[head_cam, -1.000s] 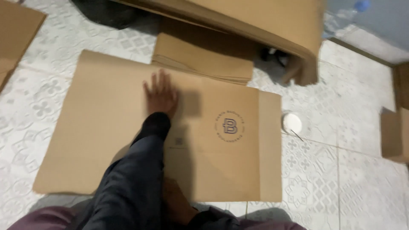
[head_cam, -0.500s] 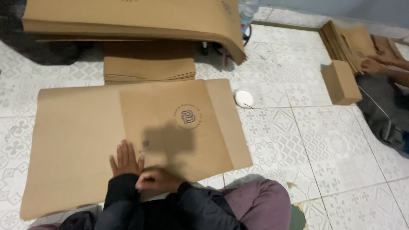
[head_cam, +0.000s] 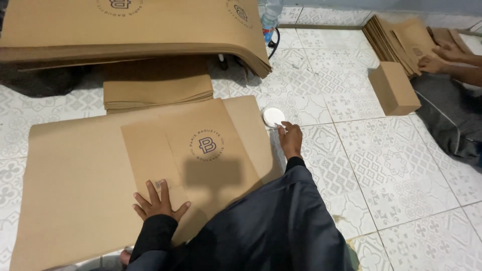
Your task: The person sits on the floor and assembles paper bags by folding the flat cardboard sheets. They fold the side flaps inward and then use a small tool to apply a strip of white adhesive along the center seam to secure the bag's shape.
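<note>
Right hand [head_cam: 291, 140] has left the folded cardboard sheet [head_cam: 150, 165] on the floor, fingers touching the small white dish [head_cam: 273, 117]. Left hand [head_cam: 159, 203] presses flat, fingers spread. Folding partly done; edges unsealed.

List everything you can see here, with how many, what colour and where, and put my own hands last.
Folded paper sheet: one, brown with a round dark logo, flat on the floor in front of the person.
Small paper stack: one, brown, just beyond the sheet.
Large paper stack: one, brown, top left, its edge curving down.
Round container: one, white, on the floor at the sheet's right edge.
Box: one, brown, on the floor at right.
Leaning paper pile: one, brown, top right.
Another person's hands: two, on that pile.
Bottle: one, clear bluish, top centre, partly hidden.
Tiled floor: white, patterned.
Left hand: flat on the sheet.
Right hand: fingers at the container.
</note>
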